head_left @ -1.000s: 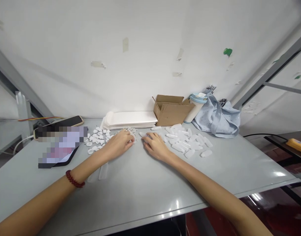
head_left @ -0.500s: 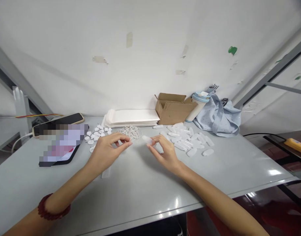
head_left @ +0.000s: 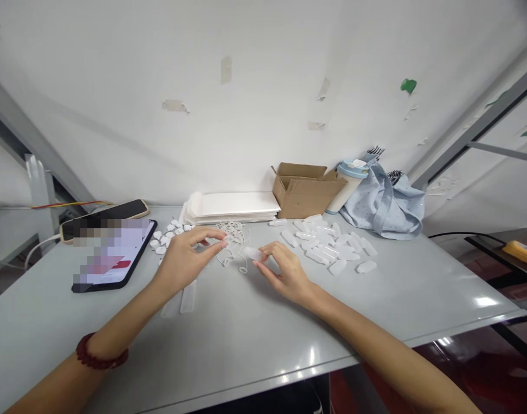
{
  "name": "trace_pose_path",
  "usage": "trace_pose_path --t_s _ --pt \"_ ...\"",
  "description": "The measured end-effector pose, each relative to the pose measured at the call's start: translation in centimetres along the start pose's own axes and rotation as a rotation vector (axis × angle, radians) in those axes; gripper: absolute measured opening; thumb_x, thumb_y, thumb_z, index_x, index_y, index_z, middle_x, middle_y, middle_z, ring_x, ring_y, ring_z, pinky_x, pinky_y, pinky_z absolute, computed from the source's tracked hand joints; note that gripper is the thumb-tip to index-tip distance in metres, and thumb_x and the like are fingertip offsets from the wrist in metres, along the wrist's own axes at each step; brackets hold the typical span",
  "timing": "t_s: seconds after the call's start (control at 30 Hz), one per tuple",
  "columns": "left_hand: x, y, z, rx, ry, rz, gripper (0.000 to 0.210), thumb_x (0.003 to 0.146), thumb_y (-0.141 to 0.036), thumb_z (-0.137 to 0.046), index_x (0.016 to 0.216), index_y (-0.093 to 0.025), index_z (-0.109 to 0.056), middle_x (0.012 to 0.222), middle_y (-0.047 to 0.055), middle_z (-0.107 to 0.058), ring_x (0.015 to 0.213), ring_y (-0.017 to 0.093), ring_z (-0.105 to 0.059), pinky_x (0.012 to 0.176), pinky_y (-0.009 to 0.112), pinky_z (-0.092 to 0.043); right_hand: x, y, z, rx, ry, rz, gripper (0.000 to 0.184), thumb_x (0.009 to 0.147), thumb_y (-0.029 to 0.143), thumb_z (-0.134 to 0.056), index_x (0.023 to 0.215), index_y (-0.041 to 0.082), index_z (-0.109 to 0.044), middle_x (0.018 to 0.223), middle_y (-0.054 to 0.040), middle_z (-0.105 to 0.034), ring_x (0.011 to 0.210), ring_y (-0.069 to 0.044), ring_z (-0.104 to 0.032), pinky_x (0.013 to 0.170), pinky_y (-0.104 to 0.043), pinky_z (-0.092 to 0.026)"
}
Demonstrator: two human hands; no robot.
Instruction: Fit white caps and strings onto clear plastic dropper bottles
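Table [head_left: 229,351], grey; over it, right hand [head_left: 287,273], fingers pinching 1 end of a plastic piece [head_left: 251,252], judged light, thin, slightly springy and slick, best taken by its edges. Left hand [head_left: 177,261], fingertips close together near the string pile [head_left: 232,228]; whether they grip a strand cannot be told. Hidden: the piece's end between the right fingers.

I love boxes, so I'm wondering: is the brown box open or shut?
Open: the brown box has a flap sticking out, and its inside walls show. Its bottom is hidden.
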State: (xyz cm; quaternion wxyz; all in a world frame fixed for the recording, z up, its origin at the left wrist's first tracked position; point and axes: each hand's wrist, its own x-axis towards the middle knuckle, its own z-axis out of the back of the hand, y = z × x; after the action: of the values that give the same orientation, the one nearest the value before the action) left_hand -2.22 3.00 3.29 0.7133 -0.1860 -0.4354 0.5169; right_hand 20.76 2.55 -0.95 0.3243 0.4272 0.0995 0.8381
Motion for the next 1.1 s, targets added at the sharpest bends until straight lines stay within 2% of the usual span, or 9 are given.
trace_pose_path --t_s 0.07,0.2,0.3,0.4,0.63,0.77,0.9,0.97,1.1 --pt "0.1 0.0 0.0 0.037 -0.004 -0.021 0.022 0.080 -0.043 -0.065 0.078 -0.023 -0.071 0.097 0.004 -0.075 0.086 0.021 -0.067 0.067 0.032 -0.055 0.0 0.0 0.0 -0.006 -0.008 0.006 0.006 0.092 0.022 -0.053 0.087 0.021 -0.051 0.084 -0.0053 -0.062 0.082 -0.018 -0.060 0.075 -0.032 -0.049" --pt "-0.2 -0.4 0.1 0.090 -0.181 -0.220 0.013 0.087 -0.033 -0.060 0.082 -0.022 -0.067 0.102 0.004 -0.071 0.098 0.021 -0.064 0.079 0.035 -0.054 0.0 0.3 -0.2 0.034 -0.022 -0.013 0.006 0.093 0.023 -0.053 0.088 0.021 -0.051 0.084 -0.0052 -0.062 0.081 -0.018 -0.060 0.074 -0.031 -0.049" --pt "-0.7 -0.6 -0.4 0.135 -0.108 -0.377 0.009 0.088 -0.024 -0.058 0.084 -0.020 -0.065 0.100 0.004 -0.070 0.097 0.020 -0.063 0.083 0.036 -0.053 -0.1 0.8 -0.3 0.084 -0.010 -0.045 0.008 0.093 0.026 -0.053 0.088 0.021 -0.051 0.084 -0.0046 -0.062 0.079 -0.017 -0.059 0.072 -0.030 -0.049" --pt "-1.5 -1.0 -1.3 0.147 -0.047 -0.449 0.008 0.088 -0.018 -0.057 0.086 -0.019 -0.065 0.096 0.005 -0.070 0.094 0.020 -0.064 0.082 0.035 -0.053 -0.2 1.3 -0.3 0.103 0.005 -0.026 0.008 0.093 0.026 -0.053 0.088 0.021 -0.051 0.084 -0.0048 -0.062 0.079 -0.017 -0.059 0.073 -0.030 -0.050" --pt "-2.8 -1.6 -2.6 0.159 -0.072 -0.541 0.014 0.089 -0.011 -0.054 0.100 -0.018 -0.059 0.088 0.004 -0.069 0.086 0.018 -0.063 0.077 0.033 -0.053 -0.4 1.2 -0.1 0.050 0.023 -0.001 0.005 0.094 0.025 -0.051 0.091 0.021 -0.050 0.084 -0.0053 -0.063 0.076 -0.017 -0.059 0.071 -0.033 -0.050" --pt "-3.1 -1.2 -2.8 0.243 -0.051 -0.659 0.027 0.089 -0.007 -0.051 0.113 -0.017 -0.056 0.094 0.007 -0.069 0.089 0.020 -0.062 0.080 0.036 -0.053 -0.8 1.1 -0.4 0.040 0.013 -0.018 0.019 0.094 0.029 -0.051 0.110 0.021 -0.045 0.091 -0.0077 -0.063 0.079 -0.019 -0.061 0.069 -0.033 -0.052" --pt "-3.3 -1.1 -2.8 0.422 -0.033 -0.788 0.036 0.087 -0.006 -0.052 0.122 -0.013 -0.053 0.097 0.011 -0.069 0.094 0.025 -0.062 0.082 0.042 -0.054 -0.9 1.1 -0.7 0.048 0.032 -0.024 0.045 0.096 0.028 -0.047 0.135 0.022 -0.025 0.089 -0.0062 -0.061 0.077 -0.019 -0.061 0.069 -0.034 -0.053" --pt "-3.4 -1.2 -2.8 0.512 -0.031 -0.810 0.039 0.087 -0.006 -0.052 0.125 -0.011 -0.051 0.104 0.015 -0.068 0.100 0.028 -0.062 0.084 0.044 -0.054 -0.8 1.1 -0.8 0.044 0.045 -0.013 0.047 0.097 0.027 -0.043 0.139 0.023 -0.021 0.092 -0.0075 -0.062 0.076 -0.019 -0.060 0.068 -0.034 -0.053" --pt "-3.5 -1.4 -2.9 0.589 -0.023 -0.807 0.042 0.088 -0.008 -0.049 0.129 -0.009 -0.049 0.115 0.019 -0.064 0.109 0.031 -0.060 0.088 0.047 -0.054 -0.7 1.1 -0.8 0.056 0.087 -0.029 0.042 0.098 0.025 -0.040 0.138 0.024 -0.026 0.108 -0.0116 -0.061 0.081 -0.019 -0.061 0.071 -0.036 -0.054"
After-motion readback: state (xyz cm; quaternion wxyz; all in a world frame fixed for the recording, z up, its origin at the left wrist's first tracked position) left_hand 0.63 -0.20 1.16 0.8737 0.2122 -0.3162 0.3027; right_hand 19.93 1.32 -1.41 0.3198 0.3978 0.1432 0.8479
